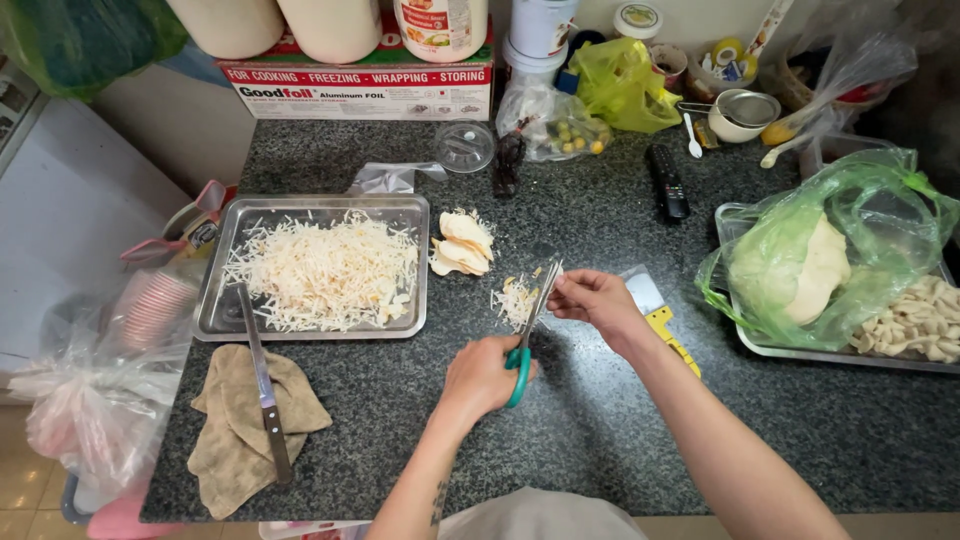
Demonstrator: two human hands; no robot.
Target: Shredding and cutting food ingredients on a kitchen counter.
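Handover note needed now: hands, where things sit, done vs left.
Left hand grips the green-handled scissors, blades up.
Right hand pinches a pale slice at the blades, above a small pile of shreds on the counter.
Done: steel tray is heaped with shreds.
Left: a few whole slices beside the tray; more pieces in the right tray.
A knife lies on the cloth.

A dark speckled granite counter [600,420] carries a rectangular metal tray [225,310] of pale shredded strips near its left edge. A crumpled beige cloth [225,440] sits at the front left corner. Pale sliced pieces [460,245] and a small pile of shreds [512,300] lie mid-counter. A black remote control [668,180] lies toward the back, and a second metal tray [800,352] holding a green plastic bag sits at the right edge.
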